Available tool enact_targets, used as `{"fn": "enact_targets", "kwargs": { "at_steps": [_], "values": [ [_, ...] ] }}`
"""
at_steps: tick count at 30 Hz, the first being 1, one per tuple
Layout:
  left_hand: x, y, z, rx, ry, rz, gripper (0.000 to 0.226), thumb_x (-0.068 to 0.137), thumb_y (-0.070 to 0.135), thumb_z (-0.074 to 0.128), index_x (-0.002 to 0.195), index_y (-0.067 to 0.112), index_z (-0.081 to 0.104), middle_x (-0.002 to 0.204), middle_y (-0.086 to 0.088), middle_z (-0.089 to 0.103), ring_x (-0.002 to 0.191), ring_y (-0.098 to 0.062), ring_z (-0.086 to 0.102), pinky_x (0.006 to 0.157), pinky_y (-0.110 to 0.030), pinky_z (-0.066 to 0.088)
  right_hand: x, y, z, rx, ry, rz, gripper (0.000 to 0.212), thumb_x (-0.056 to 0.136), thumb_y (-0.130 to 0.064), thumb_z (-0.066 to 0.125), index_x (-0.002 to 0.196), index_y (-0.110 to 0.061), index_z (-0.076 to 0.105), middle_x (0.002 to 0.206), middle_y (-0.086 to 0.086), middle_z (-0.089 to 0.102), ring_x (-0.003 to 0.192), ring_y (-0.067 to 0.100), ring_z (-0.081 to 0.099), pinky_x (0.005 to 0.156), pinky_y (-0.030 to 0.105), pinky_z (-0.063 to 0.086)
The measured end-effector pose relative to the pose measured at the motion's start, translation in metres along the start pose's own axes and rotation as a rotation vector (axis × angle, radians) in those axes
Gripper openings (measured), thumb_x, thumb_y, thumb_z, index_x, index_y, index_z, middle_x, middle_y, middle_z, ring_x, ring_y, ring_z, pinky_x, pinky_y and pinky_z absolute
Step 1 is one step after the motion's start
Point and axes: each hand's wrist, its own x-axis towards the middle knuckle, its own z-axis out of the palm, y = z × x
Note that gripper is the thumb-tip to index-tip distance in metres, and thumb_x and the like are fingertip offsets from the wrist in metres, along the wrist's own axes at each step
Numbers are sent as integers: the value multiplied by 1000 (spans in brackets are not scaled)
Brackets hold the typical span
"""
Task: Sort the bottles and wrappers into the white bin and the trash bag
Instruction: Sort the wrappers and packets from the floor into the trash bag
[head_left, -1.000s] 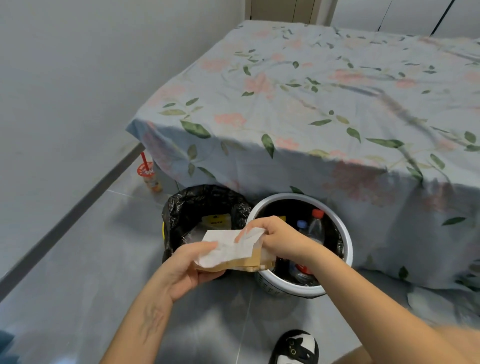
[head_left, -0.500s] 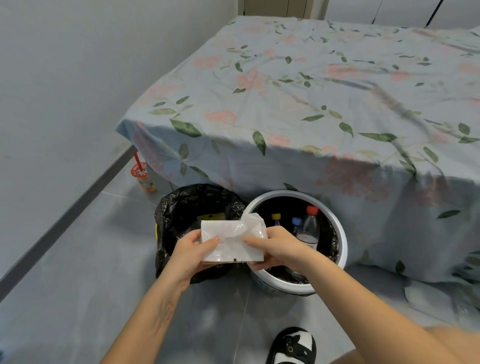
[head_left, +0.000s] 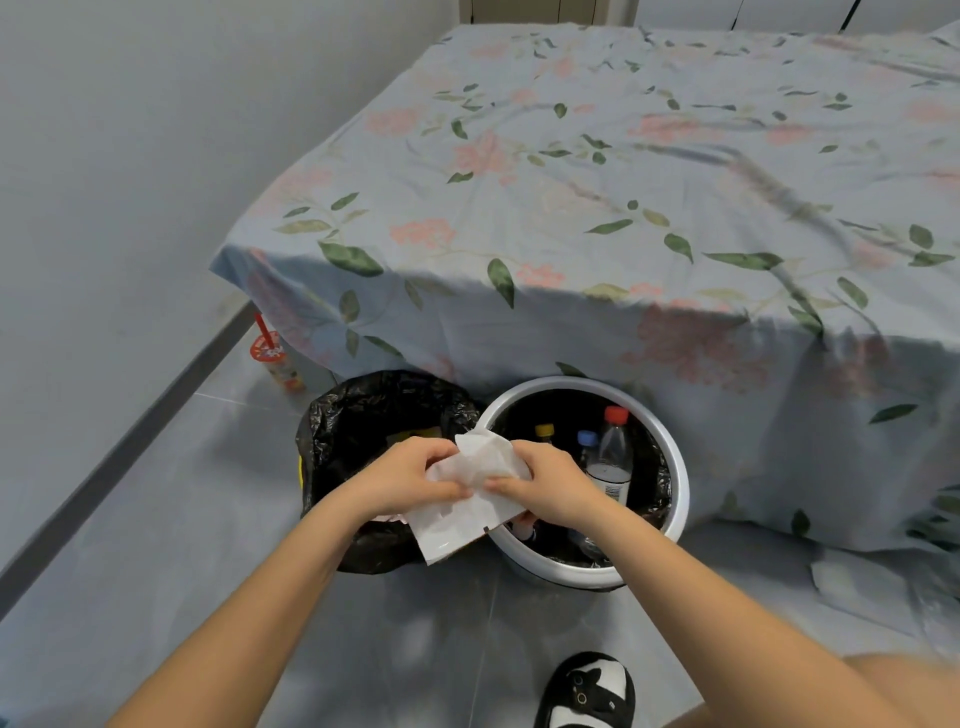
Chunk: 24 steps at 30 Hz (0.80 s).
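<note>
Both hands meet over the gap between bag and bin, each gripping the same white wrapper (head_left: 470, 493). Left hand (head_left: 410, 480): fingers curled, thumb and fingertips pinching the wrapper's left edge. Right hand (head_left: 545, 488): fingers curled over the wrapper's right side, thumb tip pressed on its face just beside the left thumb. Wrapper crumpled between the two sets of fingers; a creased peak stands up above them, and a flatter glossy panel hangs below them, tilted, lower corner toward the floor. A thin brown edge shows along the panel's bottom right. Black trash bag (head_left: 363, 415) sits open directly beyond and below the left fingers; something yellow shows inside it, too dark to tell more. White bin (head_left: 675, 499), lined in black, stands just right of the right fingers, touching or nearly touching the bag. Inside the bin, beyond the right knuckles: a clear bottle with red cap (head_left: 613, 447) upright, a blue cap (head_left: 587, 438) and a yellow cap (head_left: 544, 430) beside it. Far left of the fingers, a cup with red straw (head_left: 272, 356) on the floor by the bed corner. Floral sheet (head_left: 623, 208) drapes the bed behind both containers. Below the right forearm, a black-and-white slipper (head_left: 587, 691) on grey tile
</note>
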Motion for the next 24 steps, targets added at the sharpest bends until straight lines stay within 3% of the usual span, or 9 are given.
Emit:
{"fn": "enact_targets", "kwargs": {
  "at_steps": [2, 4, 8, 10, 13, 15, 19, 21, 24],
  "values": [
    [6, -1, 1, -15, 8, -26, 18, 78, 32, 75, 90, 21, 69, 80, 6, 67, 72, -6, 63, 63, -23, 50, 1, 3, 2, -35, 31, -9, 25, 86, -35, 66, 100, -15, 62, 93, 3, 66, 74, 12, 61, 53, 15, 47],
    [12, -8, -1, -62, 15, -82, 15, 80, 28, 74, 87, 16, 69, 77, 6, 66, 71, -8, 62, 61, -21, 47, 4, 6, 2, 86, 54, 41, 30, 84, -35, 68, 106, -16, 60, 91, 4, 69, 71, 15, 66, 57, 25, 56],
    [27, -45, -11, -413, 261, -386, 17, 84, 21, 71, 86, 5, 68, 78, -4, 66, 73, -18, 63, 58, -22, 47, 7, 15, -9, 276, 169, 183, 27, 84, -31, 70, 106, -17, 61, 87, 0, 69, 72, 19, 69, 60, 37, 61],
    [37, -70, -13, -554, 418, -557, 31, 82, 18, 74, 100, -6, 66, 87, -13, 68, 81, -28, 65, 67, -31, 53, 8, 22, -16, 271, 214, 213, 22, 86, -26, 67, 105, -15, 64, 83, -2, 66, 69, 19, 68, 63, 39, 61],
    [49, -104, -8, -548, 527, -727, 50, 77, 17, 79, 112, -10, 57, 106, -18, 65, 100, -36, 64, 83, -39, 53, 7, 32, -23, 250, 212, 243, 20, 88, -19, 62, 107, -12, 63, 83, 0, 65, 66, 15, 65, 64, 34, 61],
    [58, -122, -1, -509, 532, -766, 54, 75, 18, 81, 114, -10, 57, 115, -21, 64, 105, -37, 62, 91, -42, 52, 6, 38, -24, 219, 198, 259, 19, 88, -15, 59, 107, -12, 63, 82, 2, 67, 67, 16, 65, 62, 32, 61],
    [73, -150, 8, -475, 472, -790, 52, 73, 17, 82, 112, -9, 59, 115, -23, 64, 104, -39, 62, 93, -46, 51, 6, 47, -24, 166, 186, 273, 14, 87, -12, 57, 101, -15, 61, 79, 4, 68, 64, 14, 63, 52, 24, 56],
    [83, -166, 16, -425, 423, -799, 56, 72, 29, 82, 111, -5, 60, 115, -23, 65, 102, -38, 64, 92, -47, 52, 7, 50, -23, 145, 183, 268, 13, 87, -11, 55, 98, -16, 60, 80, 4, 68, 66, 17, 64, 51, 24, 55],
    [74, -135, 18, -78, 282, -843, 67, 79, 50, 66, 125, 2, 54, 124, -16, 61, 111, -33, 60, 93, -37, 51, 10, 52, -21, 128, 173, 263, 14, 86, -10, 54, 97, -18, 60, 88, 6, 68, 73, 21, 66, 55, 28, 56]
  ]
}}
